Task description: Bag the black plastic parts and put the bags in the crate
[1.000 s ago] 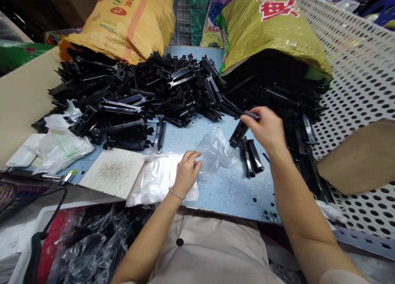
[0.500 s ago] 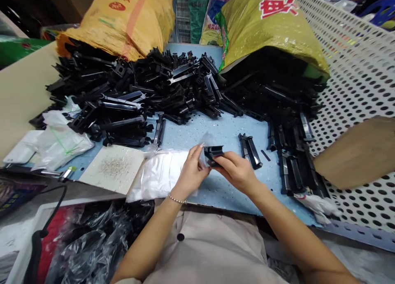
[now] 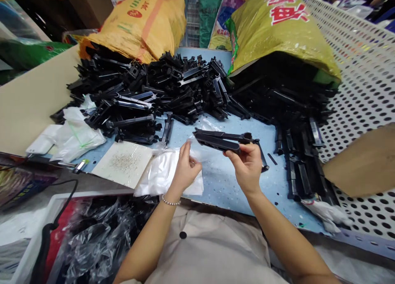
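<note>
My right hand (image 3: 248, 165) pinches the near end of a pair of long black plastic parts (image 3: 217, 142), held up slantwise over the table with their far ends to the left. My left hand (image 3: 187, 168) is closed, thumb and fingers pinching the edge of a thin clear plastic bag (image 3: 200, 153) beside the parts' left end. How far the parts reach into the bag cannot be made out. Below my left hand lies a stack of clear bags (image 3: 163, 175). Another black part (image 3: 261, 154) rests on the table behind my right hand, partly hidden.
A large heap of black parts (image 3: 185, 86) spreads across the back of the blue table (image 3: 216, 189). An orange sack (image 3: 148, 24) and a yellow sack (image 3: 284, 33) stand behind. More parts (image 3: 298, 177) line the right side by a perforated white crate (image 3: 364, 86). A bin of bagged parts (image 3: 95, 238) sits below left.
The pair of black parts has swung from end-on to lengthwise, its end now farther left. My right hand has moved right, and the hands are farther apart. The camera view has shifted slightly.
</note>
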`<action>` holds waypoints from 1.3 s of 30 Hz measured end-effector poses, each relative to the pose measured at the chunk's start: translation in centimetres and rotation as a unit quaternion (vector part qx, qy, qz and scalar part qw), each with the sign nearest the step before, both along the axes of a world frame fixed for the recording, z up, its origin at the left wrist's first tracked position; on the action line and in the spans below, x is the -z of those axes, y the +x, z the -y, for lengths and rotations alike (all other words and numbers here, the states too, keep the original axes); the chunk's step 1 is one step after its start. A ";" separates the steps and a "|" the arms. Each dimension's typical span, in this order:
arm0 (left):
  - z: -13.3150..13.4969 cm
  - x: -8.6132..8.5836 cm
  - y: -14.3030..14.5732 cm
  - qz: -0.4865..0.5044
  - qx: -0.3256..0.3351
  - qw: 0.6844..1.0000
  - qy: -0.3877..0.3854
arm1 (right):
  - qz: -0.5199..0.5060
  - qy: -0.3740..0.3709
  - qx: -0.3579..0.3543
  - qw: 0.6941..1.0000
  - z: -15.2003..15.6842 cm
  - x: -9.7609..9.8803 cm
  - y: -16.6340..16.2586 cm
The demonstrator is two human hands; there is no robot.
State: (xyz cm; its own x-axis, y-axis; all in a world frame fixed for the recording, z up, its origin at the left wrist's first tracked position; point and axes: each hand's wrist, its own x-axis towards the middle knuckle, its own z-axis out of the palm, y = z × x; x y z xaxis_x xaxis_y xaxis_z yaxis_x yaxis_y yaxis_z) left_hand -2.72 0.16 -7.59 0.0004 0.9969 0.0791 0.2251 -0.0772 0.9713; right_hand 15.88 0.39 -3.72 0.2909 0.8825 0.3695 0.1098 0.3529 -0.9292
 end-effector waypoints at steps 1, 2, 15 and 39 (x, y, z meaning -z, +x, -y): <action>-0.1 0.1 0.1 -0.003 -0.013 1.000 0.001 | -0.006 0.017 0.018 1.000 0.4 0.0 0.1; -0.2 0.3 0.1 -0.004 -0.028 1.000 0.005 | -0.008 0.033 0.032 0.999 0.9 -0.1 0.3; -1.1 0.8 1.9 0.021 -0.069 0.996 0.061 | 0.069 0.008 0.004 0.998 3.4 0.6 2.9; 1.4 -1.6 3.9 0.000 0.159 0.986 0.045 | 0.407 0.074 -0.051 0.909 3.0 4.4 3.0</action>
State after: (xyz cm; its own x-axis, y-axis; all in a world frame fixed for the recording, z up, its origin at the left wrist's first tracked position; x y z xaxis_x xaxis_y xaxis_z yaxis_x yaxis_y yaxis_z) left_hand 1.18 -1.28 -6.00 0.3116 0.9353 0.1674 0.1757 -0.2299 0.9572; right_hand 18.90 -2.62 -8.14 -0.2130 0.8128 0.5422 0.6993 0.5144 -0.4964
